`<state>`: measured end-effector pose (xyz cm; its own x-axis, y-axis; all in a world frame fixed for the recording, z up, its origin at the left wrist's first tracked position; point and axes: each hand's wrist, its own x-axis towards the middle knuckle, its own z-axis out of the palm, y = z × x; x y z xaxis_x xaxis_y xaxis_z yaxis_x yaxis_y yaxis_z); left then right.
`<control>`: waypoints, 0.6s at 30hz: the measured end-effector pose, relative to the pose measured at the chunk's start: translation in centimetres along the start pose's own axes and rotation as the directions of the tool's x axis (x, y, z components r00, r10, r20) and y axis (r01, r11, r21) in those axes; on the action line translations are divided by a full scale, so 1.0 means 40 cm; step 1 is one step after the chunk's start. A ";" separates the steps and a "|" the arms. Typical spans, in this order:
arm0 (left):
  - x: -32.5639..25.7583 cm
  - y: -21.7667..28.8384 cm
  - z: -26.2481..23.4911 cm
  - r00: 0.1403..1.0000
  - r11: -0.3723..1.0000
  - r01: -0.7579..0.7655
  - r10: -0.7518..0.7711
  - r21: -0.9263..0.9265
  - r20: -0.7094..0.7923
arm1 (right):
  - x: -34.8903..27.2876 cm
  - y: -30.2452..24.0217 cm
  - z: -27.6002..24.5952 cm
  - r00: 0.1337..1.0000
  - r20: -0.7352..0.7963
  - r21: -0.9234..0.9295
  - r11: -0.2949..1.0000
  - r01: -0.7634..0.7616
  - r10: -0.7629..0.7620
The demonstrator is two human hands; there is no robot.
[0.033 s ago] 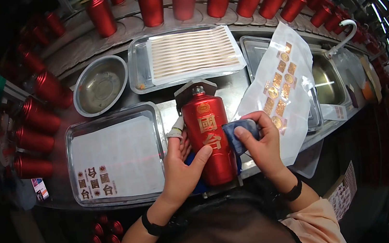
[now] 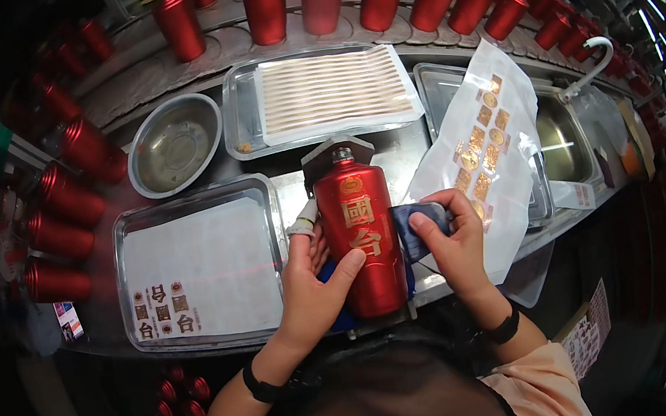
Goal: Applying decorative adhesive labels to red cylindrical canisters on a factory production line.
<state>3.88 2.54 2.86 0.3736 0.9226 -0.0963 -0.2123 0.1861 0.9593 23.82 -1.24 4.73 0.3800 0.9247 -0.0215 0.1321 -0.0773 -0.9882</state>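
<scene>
A red bottle (image 2: 369, 282) with large gold characters and a small gold emblem lies on its back in front of me, neck pointing away. A grey angled rest (image 2: 362, 152) shows behind its neck, and blue material shows under both its sides. My left hand (image 2: 312, 273) grips its left side, thumb across the front; a whitish wrap covers one fingertip. In my right hand (image 2: 458, 247) a dark blue flat pad (image 2: 414, 241) is pinched between thumb and fingers at the bottle's right edge. Whether pad and bottle touch, I cannot tell.
Left, a metal tray (image 2: 273, 215) holds a decal sheet (image 2: 198, 258). Beyond are a metal bowl (image 2: 175, 144) and a tray (image 2: 238, 78) with a striped sheet (image 2: 336, 95). Right, a gold-decal sheet (image 2: 478, 140) lies before a sink (image 2: 566, 146) with a tap (image 2: 600, 50). Red bottles (image 2: 265, 8) line the conveyor.
My right hand has shifted slightly right with the pad, uncovering a narrow strip at the bottle's right edge. My left hand keeps its hold. The whole view has moved a little.
</scene>
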 end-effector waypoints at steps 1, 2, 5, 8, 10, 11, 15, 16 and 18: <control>0.002 -0.002 0.000 1.000 1.000 -0.002 0.002 0.001 -0.002 | 0.008 0.009 -0.014 1.000 -0.031 0.012 1.000 -0.002 0.002; 0.000 -0.005 -0.002 1.000 1.000 -0.009 0.009 0.014 -0.013 | 0.010 0.015 -0.020 0.998 -0.065 0.026 1.000 -0.006 0.008; -0.006 -0.003 -0.007 0.999 0.999 -0.019 0.021 0.044 -0.047 | -0.024 -0.064 0.038 0.995 0.027 0.091 0.991 0.095 -0.098; -0.011 0.003 0.000 0.995 0.991 -0.073 0.080 0.115 -0.055 | 0.016 0.006 0.024 0.993 0.007 0.025 0.993 0.119 -0.119; -0.004 0.010 0.002 0.990 0.978 -0.124 0.133 0.167 -0.046 | 0.047 0.028 -0.012 0.996 -0.095 -0.016 1.000 -0.002 0.001; -0.004 0.014 -0.001 0.984 0.944 -0.163 0.176 0.286 -0.021 | 0.040 0.013 -0.010 0.996 -0.093 -0.014 1.000 -0.001 -0.001; 0.005 0.032 -0.015 0.860 0.592 -0.465 0.480 0.658 0.175 | 0.002 0.000 0.008 0.988 0.055 0.057 0.988 0.144 -0.148; 0.014 0.039 -0.010 0.821 0.518 -0.519 0.524 0.680 0.227 | 0.022 0.043 -0.016 0.993 -0.013 -0.088 0.990 0.114 -0.116; 0.026 0.068 -0.003 0.808 0.408 -0.541 0.496 0.736 0.318 | 0.035 0.048 -0.032 0.996 -0.088 -0.078 0.997 0.026 -0.033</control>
<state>3.58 4.03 5.33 0.4835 0.7301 0.4829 0.3758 -0.6713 0.6388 25.78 -0.59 2.99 0.4549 0.8902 0.0242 0.2131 -0.0825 -0.9735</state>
